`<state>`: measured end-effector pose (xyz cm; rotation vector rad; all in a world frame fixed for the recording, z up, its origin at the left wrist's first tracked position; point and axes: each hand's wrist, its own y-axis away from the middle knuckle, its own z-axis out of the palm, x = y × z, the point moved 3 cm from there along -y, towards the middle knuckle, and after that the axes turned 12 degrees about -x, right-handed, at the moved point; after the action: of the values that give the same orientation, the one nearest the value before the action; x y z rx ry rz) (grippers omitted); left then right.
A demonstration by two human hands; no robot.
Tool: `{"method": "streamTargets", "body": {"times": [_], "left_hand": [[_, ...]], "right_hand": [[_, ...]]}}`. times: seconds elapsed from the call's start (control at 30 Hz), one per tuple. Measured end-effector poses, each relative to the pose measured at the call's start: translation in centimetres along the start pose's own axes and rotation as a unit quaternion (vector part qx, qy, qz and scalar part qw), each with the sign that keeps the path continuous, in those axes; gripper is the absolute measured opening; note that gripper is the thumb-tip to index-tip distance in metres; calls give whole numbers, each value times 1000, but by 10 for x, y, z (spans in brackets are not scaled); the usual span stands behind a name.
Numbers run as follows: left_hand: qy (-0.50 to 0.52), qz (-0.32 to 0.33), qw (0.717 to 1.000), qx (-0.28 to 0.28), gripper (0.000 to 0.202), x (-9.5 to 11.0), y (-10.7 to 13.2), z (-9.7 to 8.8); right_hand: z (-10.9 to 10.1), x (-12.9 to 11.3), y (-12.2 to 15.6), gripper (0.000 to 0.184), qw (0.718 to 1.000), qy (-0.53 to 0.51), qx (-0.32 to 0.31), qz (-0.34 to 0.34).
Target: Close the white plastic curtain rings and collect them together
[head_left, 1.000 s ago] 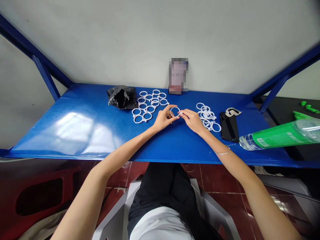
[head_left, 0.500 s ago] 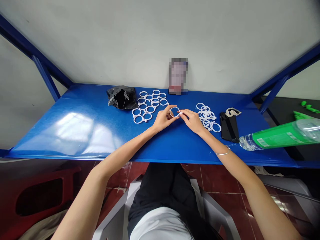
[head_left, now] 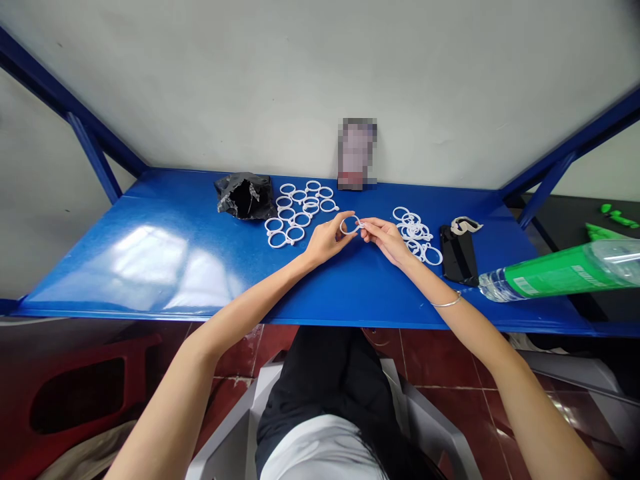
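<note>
Both hands meet over the middle of the blue table (head_left: pixel 150 260) and pinch one white plastic ring (head_left: pixel 349 225). My left hand (head_left: pixel 327 239) grips the ring's left side with thumb and fingers. My right hand (head_left: pixel 386 239) pinches its right end at the small clasp. Left of the hands, several white rings (head_left: pixel 297 210) lie spread out flat. On the other side sits a tangled pile of white rings (head_left: pixel 416 235), close to my right hand.
A crumpled black bag (head_left: pixel 243 195) lies at the back left. A black phone (head_left: pixel 457 254) and a white clip (head_left: pixel 466 225) lie to the right. A green-labelled plastic bottle (head_left: pixel 560 272) juts in from the right. A small upright card (head_left: pixel 357 153) leans against the wall.
Both hands with the ring have lifted slightly and the fingers have shifted on it. Nothing else on the table has moved.
</note>
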<state>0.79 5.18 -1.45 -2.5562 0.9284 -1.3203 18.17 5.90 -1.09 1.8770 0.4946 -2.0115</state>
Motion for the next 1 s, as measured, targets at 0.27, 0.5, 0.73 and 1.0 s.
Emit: {"method": "streamTargets", "body": {"times": [0.27,0.5,0.73,1.0], "left_hand": [[-20,7,1000,-22,43,2,0,2],[78,7,997,-18,34,11,-2,-2],[148,-15,989,-8,45,10,-4,-2],[173,-14,985,0,47,11,-4,-3]], "right_hand": [[0,4,1,45,999,-27,25,13],[3,-8,6,41,991,105,51,-69],[6,-14,9,44,973,197,53,-109],[5,-13,9,42,981,163,52,-97]]}}
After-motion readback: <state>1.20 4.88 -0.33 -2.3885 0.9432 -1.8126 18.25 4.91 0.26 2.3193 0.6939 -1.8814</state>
